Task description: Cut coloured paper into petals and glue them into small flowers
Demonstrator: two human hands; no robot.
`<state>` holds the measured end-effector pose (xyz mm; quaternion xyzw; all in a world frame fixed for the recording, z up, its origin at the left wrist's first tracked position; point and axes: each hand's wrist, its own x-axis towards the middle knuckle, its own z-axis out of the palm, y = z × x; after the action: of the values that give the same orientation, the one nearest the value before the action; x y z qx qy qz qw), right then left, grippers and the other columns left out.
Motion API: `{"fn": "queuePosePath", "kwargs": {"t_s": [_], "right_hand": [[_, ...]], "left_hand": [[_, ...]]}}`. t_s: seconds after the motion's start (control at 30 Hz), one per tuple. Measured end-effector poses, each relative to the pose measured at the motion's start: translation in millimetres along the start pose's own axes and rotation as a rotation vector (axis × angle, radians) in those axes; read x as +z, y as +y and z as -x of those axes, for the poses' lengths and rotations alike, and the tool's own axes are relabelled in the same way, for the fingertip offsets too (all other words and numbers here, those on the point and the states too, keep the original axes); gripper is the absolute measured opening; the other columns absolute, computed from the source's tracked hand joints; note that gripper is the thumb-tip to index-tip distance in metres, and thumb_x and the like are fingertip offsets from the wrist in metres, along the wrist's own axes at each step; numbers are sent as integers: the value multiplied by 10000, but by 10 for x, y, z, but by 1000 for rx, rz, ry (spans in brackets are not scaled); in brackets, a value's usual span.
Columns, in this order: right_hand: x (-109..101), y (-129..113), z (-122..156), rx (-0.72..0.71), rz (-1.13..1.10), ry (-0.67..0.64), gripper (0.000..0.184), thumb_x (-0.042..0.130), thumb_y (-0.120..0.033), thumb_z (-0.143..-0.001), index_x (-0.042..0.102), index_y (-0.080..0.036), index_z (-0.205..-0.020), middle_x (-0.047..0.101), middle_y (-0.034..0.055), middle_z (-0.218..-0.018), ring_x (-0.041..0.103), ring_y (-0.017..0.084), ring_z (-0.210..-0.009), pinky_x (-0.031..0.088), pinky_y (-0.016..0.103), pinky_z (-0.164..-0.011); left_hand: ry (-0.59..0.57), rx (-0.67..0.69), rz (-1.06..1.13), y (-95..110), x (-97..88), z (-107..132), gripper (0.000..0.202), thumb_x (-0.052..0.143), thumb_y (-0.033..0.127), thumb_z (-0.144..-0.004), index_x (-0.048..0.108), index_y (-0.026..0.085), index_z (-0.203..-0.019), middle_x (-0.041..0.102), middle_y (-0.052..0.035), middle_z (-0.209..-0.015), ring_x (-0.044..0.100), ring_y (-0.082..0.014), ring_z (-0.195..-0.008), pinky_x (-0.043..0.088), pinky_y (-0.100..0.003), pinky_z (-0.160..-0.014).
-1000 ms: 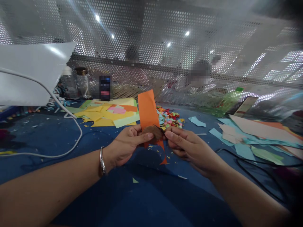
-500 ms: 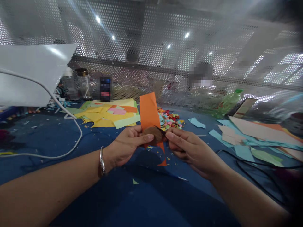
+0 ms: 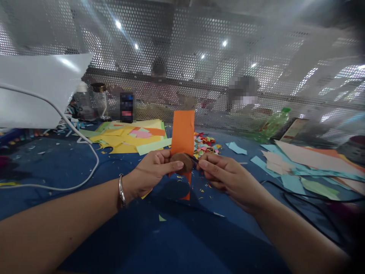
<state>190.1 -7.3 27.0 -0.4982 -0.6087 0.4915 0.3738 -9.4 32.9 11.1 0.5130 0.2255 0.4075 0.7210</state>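
My left hand (image 3: pixel 154 172) is closed, pinching a brown round disc (image 3: pixel 187 164) against an orange paper strip (image 3: pixel 183 131), with the thumb on the disc's face. The strip stands upright behind the disc, and a narrow cut piece of it hangs below. Fingers of my right hand (image 3: pixel 228 177) are wrapped round small dark scissors (image 3: pixel 195 161), whose blades are at the right edge of the disc and paper. The scissors' handles are mostly hidden in the fingers. Behind the hands lies a heap of small coloured paper scraps (image 3: pixel 205 144).
Yellow and green paper sheets (image 3: pixel 119 140) lie back left, near a white cable (image 3: pixel 95 163) and an upright phone (image 3: pixel 127 107). On the right are blue and pink sheets (image 3: pixel 310 160), a green bottle (image 3: pixel 278 121) and a black cable (image 3: pixel 299 196). A perforated panel (image 3: pixel 194 68) stands behind.
The orange strip has turned more upright and shifted slightly right. Its hanging cut piece has moved left. The scissors' blade, earlier showing across the paper, is now mostly hidden by the disc's edge.
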Motion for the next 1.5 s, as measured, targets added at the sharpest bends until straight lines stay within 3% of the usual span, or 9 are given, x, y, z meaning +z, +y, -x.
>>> {"fn": "queuePosePath", "kwargs": {"t_s": [0.37, 0.63, 0.93, 1.13, 1.5], "right_hand": [[-21, 14, -12, 14, 2, 4, 442, 641, -617, -810, 513, -193, -816, 331, -83, -614, 179, 46, -456, 79, 210, -401], [-13, 21, -27, 1, -9, -1, 434, 646, -610, -808, 517, -196, -788, 319, -89, -599, 173, 41, -439, 72, 214, -392], [-10, 42, -16, 14, -67, -10, 442, 661, -605, -808, 490, -198, -780, 307, -96, -592, 157, 36, -441, 63, 205, -389], [4, 23, -20, 22, -92, 0, 483, 686, -639, -761, 495, -195, -760, 281, -105, -571, 136, 36, -441, 60, 204, -388], [22, 0, -9, 44, -131, 11, 506, 712, -648, -728, 516, -184, -771, 277, -112, -561, 132, 27, -433, 55, 198, -389]], "left_hand": [[47, 18, -31, -7, 1, -1, 223, 800, 165, -707, 734, 122, -915, 756, -72, -869, 663, -141, -761, 496, -253, -752], [87, 46, -89, 41, 17, 7, 93, 763, 124, -722, 738, 114, -810, 738, -52, -770, 615, -113, -667, 464, -231, -681], [32, 47, -57, 7, -14, -2, 130, 741, 94, -750, 727, 122, -877, 743, -33, -800, 633, -96, -683, 471, -208, -668], [121, 32, -58, -1, -4, -3, 214, 778, 110, -714, 671, 129, -898, 748, -30, -823, 651, -107, -677, 471, -212, -630], [89, 73, -197, 12, -69, -7, 171, 755, 148, -742, 644, 116, -869, 689, 6, -738, 568, -68, -597, 461, -215, -630]]}}
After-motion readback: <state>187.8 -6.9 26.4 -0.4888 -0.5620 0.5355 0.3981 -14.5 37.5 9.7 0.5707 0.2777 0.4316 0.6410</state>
